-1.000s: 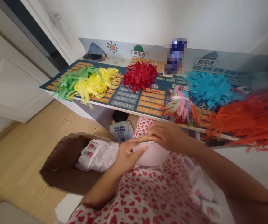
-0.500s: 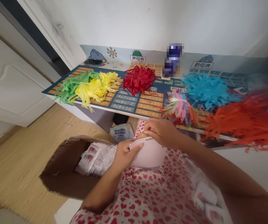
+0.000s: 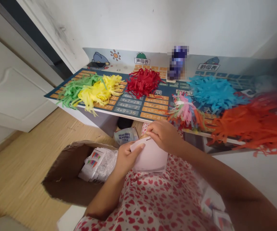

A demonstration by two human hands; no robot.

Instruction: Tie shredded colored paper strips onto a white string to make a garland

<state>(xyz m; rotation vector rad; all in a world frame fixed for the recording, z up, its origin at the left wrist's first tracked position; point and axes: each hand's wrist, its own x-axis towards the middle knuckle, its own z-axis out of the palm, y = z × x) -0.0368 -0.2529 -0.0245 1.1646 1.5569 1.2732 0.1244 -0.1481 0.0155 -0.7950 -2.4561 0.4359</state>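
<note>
Over my lap, a plain white card or flat packet (image 3: pixel 151 158) hangs with a small dark slot near its top edge. My left hand (image 3: pixel 126 159) grips its left side, thumb on the near face and fingers behind. At the top edge, the bent fingers of my right hand (image 3: pixel 164 136) are closed against the card beside the slot. Whatever they pinch behind that edge is hidden. Just beyond my right hand, a bundle of multicoloured paper strips (image 3: pixel 185 110) tied with a white band lies at the table's front edge.
Green (image 3: pixel 77 89), yellow (image 3: pixel 101 91), red (image 3: pixel 143 81), blue (image 3: pixel 216 91) and orange strip bundles (image 3: pixel 256 123) lie on the printed table mat (image 3: pixel 128 104). A phone (image 3: pixel 96 65) rests at the back left. An open cardboard box (image 3: pixel 63 189) holds printed white packets (image 3: pixel 93 162).
The card has shifted slightly left and tilted a little. My right hand has moved left along its top edge, and my left hand still grips its side.
</note>
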